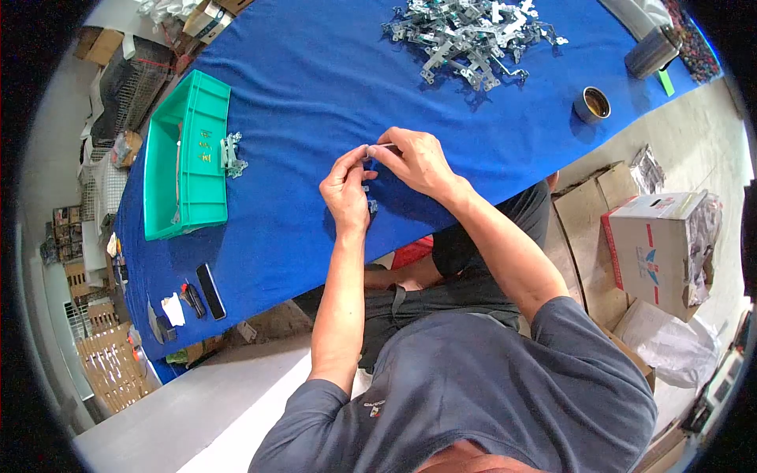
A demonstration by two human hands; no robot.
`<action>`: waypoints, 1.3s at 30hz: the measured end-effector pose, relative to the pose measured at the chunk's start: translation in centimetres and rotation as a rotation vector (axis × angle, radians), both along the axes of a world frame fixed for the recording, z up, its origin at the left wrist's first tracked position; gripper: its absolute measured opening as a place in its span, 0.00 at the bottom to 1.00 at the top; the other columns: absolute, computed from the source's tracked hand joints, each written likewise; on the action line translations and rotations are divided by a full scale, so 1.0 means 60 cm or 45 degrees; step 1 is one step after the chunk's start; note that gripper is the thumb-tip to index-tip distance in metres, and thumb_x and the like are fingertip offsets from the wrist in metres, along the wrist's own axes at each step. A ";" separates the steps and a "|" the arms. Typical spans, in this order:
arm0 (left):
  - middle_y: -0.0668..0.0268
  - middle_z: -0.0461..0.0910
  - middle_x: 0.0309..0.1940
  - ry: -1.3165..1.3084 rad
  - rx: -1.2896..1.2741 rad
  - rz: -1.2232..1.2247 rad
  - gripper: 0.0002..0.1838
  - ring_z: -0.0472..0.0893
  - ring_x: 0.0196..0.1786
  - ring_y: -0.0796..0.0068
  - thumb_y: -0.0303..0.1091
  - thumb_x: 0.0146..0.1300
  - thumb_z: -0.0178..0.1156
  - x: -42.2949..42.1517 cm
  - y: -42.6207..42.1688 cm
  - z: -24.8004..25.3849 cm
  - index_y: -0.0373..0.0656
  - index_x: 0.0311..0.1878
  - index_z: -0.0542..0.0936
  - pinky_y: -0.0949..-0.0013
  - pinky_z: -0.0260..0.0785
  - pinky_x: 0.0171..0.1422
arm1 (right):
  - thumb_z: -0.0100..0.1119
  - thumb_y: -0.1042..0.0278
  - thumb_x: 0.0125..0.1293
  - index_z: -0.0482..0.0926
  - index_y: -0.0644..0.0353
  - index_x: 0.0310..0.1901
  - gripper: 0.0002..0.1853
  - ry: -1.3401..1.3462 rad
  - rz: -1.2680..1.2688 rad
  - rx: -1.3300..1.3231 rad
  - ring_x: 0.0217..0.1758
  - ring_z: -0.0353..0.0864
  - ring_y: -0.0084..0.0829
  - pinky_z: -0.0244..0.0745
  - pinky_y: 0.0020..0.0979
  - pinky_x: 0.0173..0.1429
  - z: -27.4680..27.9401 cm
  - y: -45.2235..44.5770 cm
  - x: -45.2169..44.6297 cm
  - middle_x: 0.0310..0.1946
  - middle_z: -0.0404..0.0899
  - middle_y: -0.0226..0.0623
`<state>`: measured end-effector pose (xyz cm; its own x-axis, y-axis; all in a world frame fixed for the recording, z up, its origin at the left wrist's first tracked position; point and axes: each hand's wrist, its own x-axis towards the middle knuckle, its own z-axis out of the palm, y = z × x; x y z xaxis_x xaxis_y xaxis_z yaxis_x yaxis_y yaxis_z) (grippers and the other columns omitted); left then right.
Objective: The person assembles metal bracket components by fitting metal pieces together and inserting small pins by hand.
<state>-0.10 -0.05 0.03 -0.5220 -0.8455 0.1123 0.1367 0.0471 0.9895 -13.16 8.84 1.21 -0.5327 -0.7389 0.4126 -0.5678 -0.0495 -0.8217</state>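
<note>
Both hands pinch a small metal part (370,152) between their fingertips, above the blue cloth.
Left hand (344,189) and right hand (419,162) meet with curled fingers; metal brackets (372,206) lie beside the left wrist. Farther out: one green bin (206,185) with unreadable yellow marks, one cup (592,105) holding brown liquid, one carton (650,256) with red-and-blue print.

From my remote seat I see a desk (300,94) under wrinkled blue cloth, a pale floor (686,142) bright in places, a printed carton (650,248) at right, and wire racks (146,83) (rather crowded) along the left.
</note>
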 end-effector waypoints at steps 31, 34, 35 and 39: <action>0.58 0.85 0.47 -0.003 -0.014 0.001 0.13 0.84 0.45 0.72 0.17 0.68 0.54 0.001 -0.001 -0.003 0.33 0.50 0.85 0.74 0.81 0.41 | 0.61 0.60 0.67 0.78 0.62 0.34 0.12 -0.027 0.038 0.054 0.31 0.83 0.49 0.74 0.45 0.35 -0.003 0.000 0.000 0.27 0.81 0.46; 0.58 0.85 0.47 0.010 -0.013 -0.002 0.12 0.84 0.45 0.72 0.18 0.68 0.54 0.001 -0.002 -0.005 0.33 0.50 0.85 0.74 0.81 0.41 | 0.61 0.62 0.66 0.78 0.62 0.36 0.11 0.009 0.041 0.082 0.32 0.83 0.48 0.74 0.44 0.35 -0.005 0.000 0.000 0.28 0.81 0.46; 0.58 0.85 0.47 0.014 -0.024 -0.004 0.12 0.84 0.45 0.72 0.18 0.69 0.54 0.001 -0.002 -0.006 0.33 0.50 0.85 0.74 0.81 0.41 | 0.61 0.62 0.66 0.78 0.62 0.36 0.11 -0.004 0.030 0.045 0.32 0.83 0.48 0.74 0.44 0.35 -0.004 0.000 0.000 0.27 0.81 0.45; 0.58 0.85 0.46 -0.020 -0.024 0.002 0.12 0.85 0.45 0.73 0.18 0.69 0.55 0.001 0.000 -0.001 0.33 0.50 0.85 0.74 0.81 0.41 | 0.61 0.63 0.66 0.77 0.61 0.37 0.10 -0.043 0.048 -0.014 0.32 0.83 0.48 0.74 0.44 0.35 -0.007 0.001 -0.001 0.27 0.81 0.45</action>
<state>-0.04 -0.05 -0.03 -0.5225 -0.8442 0.1199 0.1211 0.0657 0.9905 -13.20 8.88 0.82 -0.5183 -0.7543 0.4030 -0.5372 -0.0795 -0.8397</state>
